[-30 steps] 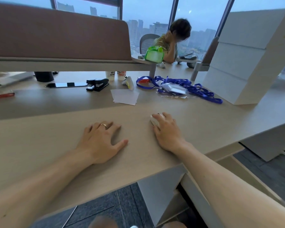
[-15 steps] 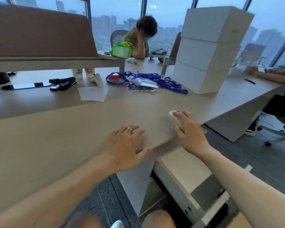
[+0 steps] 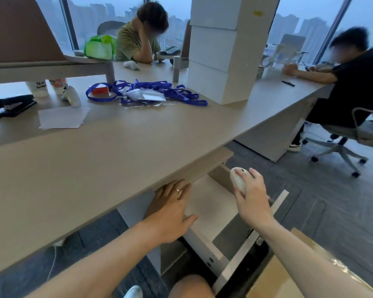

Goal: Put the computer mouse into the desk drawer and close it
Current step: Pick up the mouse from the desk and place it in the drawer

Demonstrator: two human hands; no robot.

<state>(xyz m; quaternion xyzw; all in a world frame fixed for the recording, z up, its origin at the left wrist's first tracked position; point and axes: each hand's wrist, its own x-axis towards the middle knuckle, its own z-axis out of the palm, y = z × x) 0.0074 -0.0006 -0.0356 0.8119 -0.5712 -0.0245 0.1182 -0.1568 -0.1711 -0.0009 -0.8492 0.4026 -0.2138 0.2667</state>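
My right hand is shut on a white computer mouse and holds it in the air over the open drawer under the desk. The drawer is pulled out, white inside, with nothing visible in it. My left hand lies flat with fingers spread at the desk's front edge, partly over the drawer's left side, holding nothing.
On the desk lie a sheet of paper, blue lanyards, a black stapler and stacked white boxes. Two people sit at the far desks. A cardboard box stands at lower right beside the drawer front.
My right hand lifted the mouse off the desk top and brought it down over the open drawer. My left hand slid from the desk surface to its front edge.
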